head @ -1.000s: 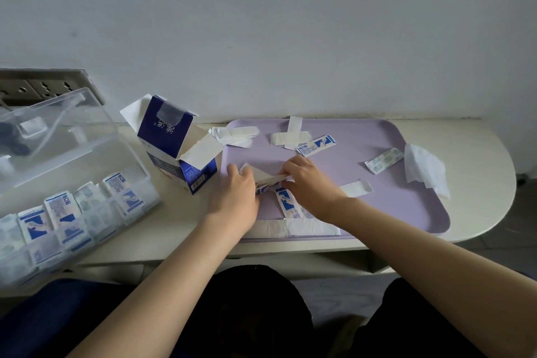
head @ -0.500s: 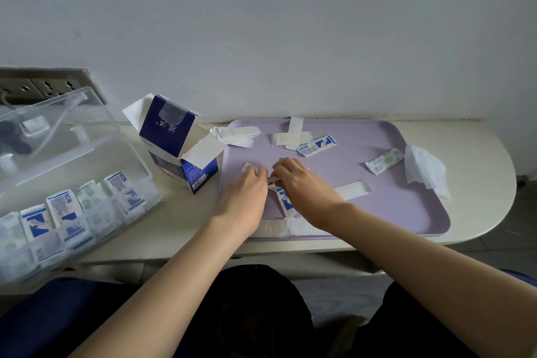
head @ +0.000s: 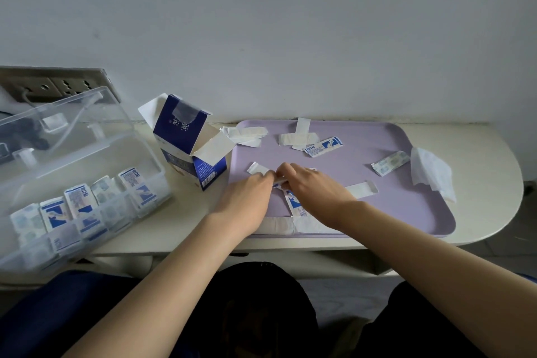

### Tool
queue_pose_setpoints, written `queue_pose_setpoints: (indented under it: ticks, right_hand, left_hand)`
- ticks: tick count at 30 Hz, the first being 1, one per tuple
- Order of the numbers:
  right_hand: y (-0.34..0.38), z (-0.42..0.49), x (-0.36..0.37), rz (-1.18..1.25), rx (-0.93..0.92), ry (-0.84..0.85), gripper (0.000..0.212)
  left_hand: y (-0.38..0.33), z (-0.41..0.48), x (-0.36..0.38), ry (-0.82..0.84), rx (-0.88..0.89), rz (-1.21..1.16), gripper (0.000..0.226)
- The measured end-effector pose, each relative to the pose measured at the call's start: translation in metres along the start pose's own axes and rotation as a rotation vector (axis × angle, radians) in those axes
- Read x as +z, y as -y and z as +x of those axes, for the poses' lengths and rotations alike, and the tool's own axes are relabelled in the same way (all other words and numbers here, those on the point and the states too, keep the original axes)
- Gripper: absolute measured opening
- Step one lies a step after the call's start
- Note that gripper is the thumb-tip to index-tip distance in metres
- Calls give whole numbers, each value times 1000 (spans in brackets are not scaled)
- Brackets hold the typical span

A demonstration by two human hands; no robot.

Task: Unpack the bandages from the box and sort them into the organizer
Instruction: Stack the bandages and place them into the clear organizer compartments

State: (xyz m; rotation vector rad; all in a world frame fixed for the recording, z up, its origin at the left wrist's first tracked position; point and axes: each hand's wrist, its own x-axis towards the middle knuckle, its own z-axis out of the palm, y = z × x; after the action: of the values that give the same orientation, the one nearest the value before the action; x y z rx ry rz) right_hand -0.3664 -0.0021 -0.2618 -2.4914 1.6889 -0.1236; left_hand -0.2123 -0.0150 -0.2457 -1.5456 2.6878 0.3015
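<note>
Holding one small bandage [head: 280,180] between them, the left hand [head: 247,200] and the right hand [head: 316,189] meet over the near left part of the purple tray [head: 406,212]. The fingertips of both hands are curled and pinch this small bandage, one hand at each end. It is thin and white, and the fingers hide most of it.

A white scrap [head: 257,168] lies on the tray just beside the left fingers. A blue and white bandage [head: 293,203] lies under the right hand and pokes out below it. A white strip [head: 361,189] lies just to the right of the right wrist. Long white strips [head: 290,225] lie along the near edge of the tray, partly under both wrists.

Farther back on the tray are crossed white strips [head: 296,136] and a blue wrapped bandage [head: 323,147] touching them. A pale wrapped bandage [head: 390,163] lies near the right side. A crumpled white tissue [head: 433,174] hangs over the right rim.

The blue box [head: 186,136] stands open on the worktop [head: 479,212], just left of the tray. More white papers [head: 247,134] lie by its flap. The clear organizer [head: 87,154] sits at the far left with its lid up. A row of sorted bandages [head: 78,206] stands on end in its front slots.
</note>
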Motion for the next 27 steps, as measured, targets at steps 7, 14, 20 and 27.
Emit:
queue_pose_setpoints:
  ticks: [7, 14, 20, 27]
  right_hand:
    - [7, 3, -5, 79, -110, 29, 19]
    - [34, 1, -15, 110, -207, -2, 28]
    - [48, 17, -24, 201, -337, -121, 25]
    - [78, 33, -17, 293, -399, -22, 19]
  left_hand:
    - [5, -17, -6, 24, -62, -40, 31]
    - [14, -49, -23, 18, -153, -36, 34]
    - [14, -74, -36, -103, -296, -44, 23]
    - [28, -101, -42, -104, -393, 137, 42]
